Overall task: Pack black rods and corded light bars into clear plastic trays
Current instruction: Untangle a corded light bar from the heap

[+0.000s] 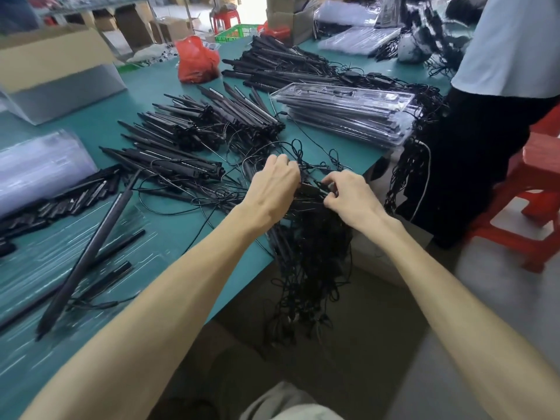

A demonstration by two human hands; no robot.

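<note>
The left hand [272, 186] and right hand [348, 198] grip tangled cords [312, 244]. Beyond the fingers, some trays [348, 116] are filled (many rods [181, 128] lie loose).

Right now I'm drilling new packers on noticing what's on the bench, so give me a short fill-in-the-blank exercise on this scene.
1. The left hand and the right hand both grip a tangle of black ____.
2. The plastic bag at the far side of the table is ____ in colour.
3. The stack of filled clear trays sits to the ____ of that bag.
Missing words: cords; red; right.
</note>
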